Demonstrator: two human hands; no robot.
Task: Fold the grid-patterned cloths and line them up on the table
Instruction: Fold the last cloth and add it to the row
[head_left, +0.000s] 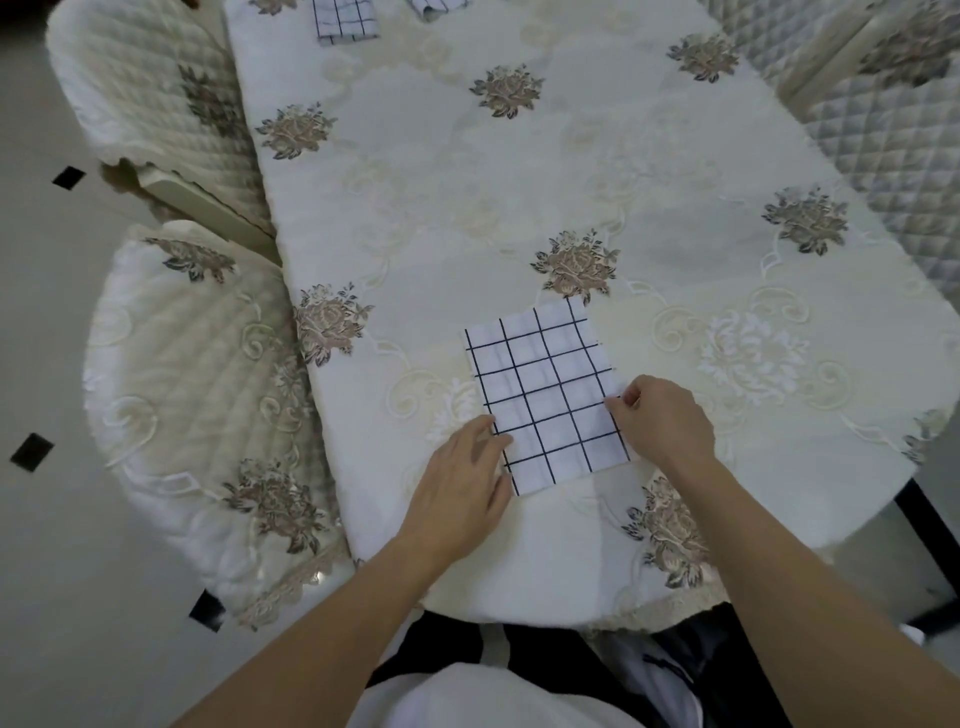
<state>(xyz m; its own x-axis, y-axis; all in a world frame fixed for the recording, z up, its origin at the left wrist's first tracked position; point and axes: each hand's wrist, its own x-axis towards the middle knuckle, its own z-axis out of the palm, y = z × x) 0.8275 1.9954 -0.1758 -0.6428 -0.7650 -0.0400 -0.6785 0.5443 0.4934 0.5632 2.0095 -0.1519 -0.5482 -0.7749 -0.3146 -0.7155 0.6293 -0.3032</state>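
Observation:
A white cloth with a black grid (545, 395) lies flat as a folded rectangle near the table's front edge. My left hand (462, 483) rests at its left lower edge, fingers fairly straight and touching the fabric. My right hand (662, 421) sits at the cloth's right edge, its fingers curled and pinching that edge. At the far end of the table lies another folded grid cloth (345, 18), and a third grid cloth (434, 8) is cut off by the top of the view.
The table (519, 171) wears a cream cloth with embroidered flowers. Padded chairs stand at the left (197, 374), far left (150, 88) and right (883, 130). Pale floor with black diamonds lies left.

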